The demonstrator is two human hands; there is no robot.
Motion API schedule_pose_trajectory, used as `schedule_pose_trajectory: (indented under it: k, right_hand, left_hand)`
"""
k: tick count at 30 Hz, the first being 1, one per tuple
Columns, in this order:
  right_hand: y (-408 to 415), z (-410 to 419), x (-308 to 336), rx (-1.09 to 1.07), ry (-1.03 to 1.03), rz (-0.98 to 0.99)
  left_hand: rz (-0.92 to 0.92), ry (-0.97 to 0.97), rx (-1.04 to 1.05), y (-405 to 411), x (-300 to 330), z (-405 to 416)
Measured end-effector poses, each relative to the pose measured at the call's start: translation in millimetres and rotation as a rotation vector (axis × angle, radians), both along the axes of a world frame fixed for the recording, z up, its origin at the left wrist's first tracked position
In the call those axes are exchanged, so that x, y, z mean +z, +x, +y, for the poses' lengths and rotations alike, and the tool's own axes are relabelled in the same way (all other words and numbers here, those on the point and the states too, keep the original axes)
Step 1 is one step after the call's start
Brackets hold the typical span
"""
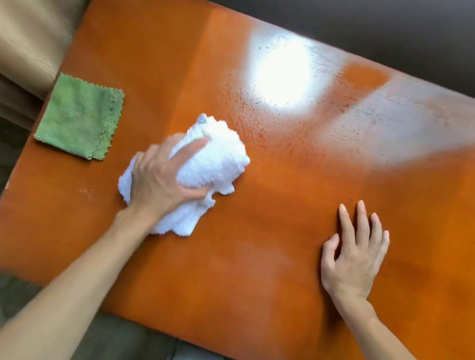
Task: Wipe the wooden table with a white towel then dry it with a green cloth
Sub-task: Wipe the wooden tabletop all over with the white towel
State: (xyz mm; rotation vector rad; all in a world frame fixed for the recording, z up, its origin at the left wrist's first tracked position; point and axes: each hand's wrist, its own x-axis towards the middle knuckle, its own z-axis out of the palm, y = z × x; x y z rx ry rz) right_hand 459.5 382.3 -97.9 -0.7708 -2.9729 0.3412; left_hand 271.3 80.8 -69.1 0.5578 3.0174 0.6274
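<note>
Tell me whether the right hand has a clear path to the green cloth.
Probably not: the right hand lies flat on the table, and the left hand with the white towel sits between it and the green cloth.

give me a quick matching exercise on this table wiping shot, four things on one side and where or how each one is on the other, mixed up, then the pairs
Things:
1. white towel
2. green cloth
3. right hand
4. left hand

States:
A. flat on the table, empty
B. lying folded near the table's left edge, untouched
C. bunched up under a hand
D. pressing down on a cloth

Pairs: 1-C, 2-B, 3-A, 4-D
</note>
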Motion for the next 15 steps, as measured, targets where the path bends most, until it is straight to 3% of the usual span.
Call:
schedule_pose_trajectory:
  k: [4,7,12,15]
  right_hand:
    - [1.5,-0.2,0.2,0.016,0.000,0.017]
    - [1.9,0.1,-0.5,0.021,0.006,0.019]
    - [1.9,0.5,-1.1,0.028,0.009,0.020]
    - [1.6,0.3,-1.4,0.027,0.005,0.016]
  left_hand:
    - [-0.031,-0.021,0.007,-78.4,5.1,11.7]
    - [-0.012,0.002,0.075,-91.8,6.2,25.0]
    - [-0.039,-0.012,0.172,-52.7,4.2,31.9]
    - [-0.014,-0.044,0.081,5.4,2.6,26.3]
